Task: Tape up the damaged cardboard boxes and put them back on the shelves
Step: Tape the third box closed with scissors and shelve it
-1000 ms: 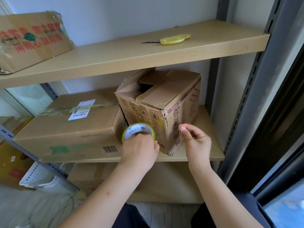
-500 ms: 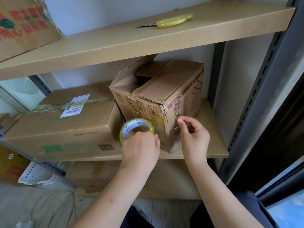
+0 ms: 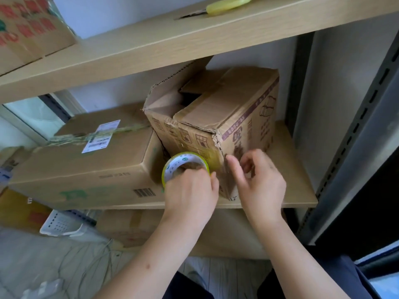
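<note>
A damaged cardboard box (image 3: 233, 117) with a torn front corner and a raised top flap stands on the middle shelf (image 3: 291, 186). My left hand (image 3: 190, 195) grips a roll of clear tape (image 3: 183, 165) with a green-edged core, held against the box's front face near the torn corner. My right hand (image 3: 259, 184) is at the box's right face beside that corner, thumb stretched toward the tape, fingers curled loosely; whether it pinches the tape end is hidden.
A long flat box (image 3: 86, 165) with a white label lies left of the damaged one. Yellow-handled scissors (image 3: 228, 5) rest on the upper shelf (image 3: 151, 44), with a red-printed box (image 3: 28, 31) at its left. Another box and a white basket (image 3: 64, 223) sit below.
The view has dropped and moved closer. My right hand has slid from flat against the box's side toward the corner, its fingers now curled. The tape roll stays at the front face.
</note>
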A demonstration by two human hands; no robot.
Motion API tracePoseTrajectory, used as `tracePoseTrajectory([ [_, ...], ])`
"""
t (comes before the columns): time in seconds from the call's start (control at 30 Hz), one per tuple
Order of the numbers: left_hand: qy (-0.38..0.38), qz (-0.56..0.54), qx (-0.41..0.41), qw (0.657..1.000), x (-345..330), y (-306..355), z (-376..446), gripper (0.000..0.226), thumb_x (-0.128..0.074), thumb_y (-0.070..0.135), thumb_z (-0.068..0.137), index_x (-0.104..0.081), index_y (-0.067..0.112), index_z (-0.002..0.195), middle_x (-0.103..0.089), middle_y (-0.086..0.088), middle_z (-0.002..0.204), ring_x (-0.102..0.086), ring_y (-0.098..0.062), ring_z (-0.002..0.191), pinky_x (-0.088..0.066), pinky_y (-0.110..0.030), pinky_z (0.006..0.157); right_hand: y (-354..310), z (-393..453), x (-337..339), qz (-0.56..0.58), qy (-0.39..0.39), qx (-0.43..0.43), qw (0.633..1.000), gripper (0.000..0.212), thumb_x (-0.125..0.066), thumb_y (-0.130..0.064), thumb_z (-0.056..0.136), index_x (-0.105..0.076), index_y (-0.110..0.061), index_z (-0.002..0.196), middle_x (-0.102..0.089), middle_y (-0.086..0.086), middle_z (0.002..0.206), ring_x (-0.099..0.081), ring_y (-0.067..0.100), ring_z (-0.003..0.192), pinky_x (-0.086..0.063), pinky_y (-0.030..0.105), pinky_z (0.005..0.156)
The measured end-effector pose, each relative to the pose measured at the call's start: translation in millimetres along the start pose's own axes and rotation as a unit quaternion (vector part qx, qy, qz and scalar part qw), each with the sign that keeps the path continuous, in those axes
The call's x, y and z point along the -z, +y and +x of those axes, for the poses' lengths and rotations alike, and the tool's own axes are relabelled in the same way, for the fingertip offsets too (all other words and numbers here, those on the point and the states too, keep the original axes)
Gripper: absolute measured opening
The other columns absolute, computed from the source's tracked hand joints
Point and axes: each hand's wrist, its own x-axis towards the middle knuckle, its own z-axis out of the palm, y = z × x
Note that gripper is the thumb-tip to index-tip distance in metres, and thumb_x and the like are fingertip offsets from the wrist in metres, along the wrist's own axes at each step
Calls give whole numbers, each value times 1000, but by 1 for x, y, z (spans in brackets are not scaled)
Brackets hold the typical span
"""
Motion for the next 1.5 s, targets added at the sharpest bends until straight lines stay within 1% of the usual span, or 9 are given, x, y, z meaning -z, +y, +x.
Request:
tracePoseTrajectory([
  [0.1, -4, -6, -13, 1000, -3, 0, 3, 28, -40, 45, 100, -41, 25, 81, -65, -3, 74, -65, -24, 66, -25, -27, 46, -7, -6, -7, 38, -71, 53, 995, 39, -65, -48, 89, -38, -23, 75, -42, -11, 67, -39, 11, 59, -33, 26, 47],
  [0.23, 17, -14, -47, 999, -6, -7, 3, 29, -45, 46, 97, -37, 23, 81, -53, -2, 59, -52, -24, 52, -12, -25, 41, -10, -3, -10, 50, -100, 61, 992, 38, -62, -30, 94, -29, -22, 78, -34, -11, 66, -33, 15, 59, -30, 28, 49],
  [0.37, -2, -40, -48, 998, -11, -9, 5, 26, -40, 44, 96, -38, 20, 87, -33, 4, 57, -40, -22, 55, -21, -30, 44, -12, -4, -8, 43, -117, 70, 990, 32, -55, -29, 99, -30, -21, 81, -39, -7, 71, -37, 17, 65, -37, 32, 49],
  [0.6, -17, -66, 3, 998, -11, 6, 6, 33, -35, 41, 101, -49, 14, 115, -67, -3, 83, -67, -24, 76, -38, -29, 55, -9, -6, -4, 43, -111, 88, 989, 34, -56, -25, 98, -27, -25, 81, -38, -9, 72, -36, 15, 64, -37, 31, 46],
  [0.73, 4, -112, 80, 990, -11, 13, 0, 41, -44, 44, 98, -37, 12, 122, -64, 2, 74, -69, -21, 75, -35, -29, 53, -6, -7, -4, 33, -109, 78, 990, 34, -57, -29, 98, -28, -25, 80, -39, -10, 71, -36, 13, 65, -35, 30, 47],
  [1.1, 36, -110, 113, 987, -14, 26, -4, 44, -43, 43, 100, -32, 14, 131, -72, 2, 84, -71, -15, 80, -36, -26, 56, -1, -7, -2, 17, -109, 115, 987, 35, -57, -26, 97, -28, -28, 78, -35, -11, 70, -35, 9, 62, -22, 17, 49],
  [1.27, 47, -118, 168, 978, -12, 4, 2, 45, -51, 41, 98, -28, 17, 127, -57, 6, 69, -61, -14, 63, -36, -25, 48, 6, -11, 1, 31, -120, 92, 988, 23, -52, -30, 100, -47, -19, 81, -50, -10, 76, -48, 10, 68, -45, 31, 51],
  [1.37, 9, -69, 96, 993, -7, -1, 4, 47, -53, 28, 98, -28, 21, 137, -61, 3, 73, -55, -16, 58, -32, -27, 42, -2, -10, 2, 58, -110, 58, 991, 23, -55, -27, 99, -48, -16, 80, -49, -10, 74, -47, 11, 65, -46, 33, 52],
  [1.5, -8, -2, 45, 999, 3, -5, 6, 33, -49, 21, 99, -43, 21, 131, -68, -1, 84, -64, -20, 70, -23, -26, 41, -9, -6, 8, 3, -137, 59, 989, 24, -50, -39, 98, -48, -21, 83, -53, -12, 78, -52, 11, 66, -50, 34, 52],
])
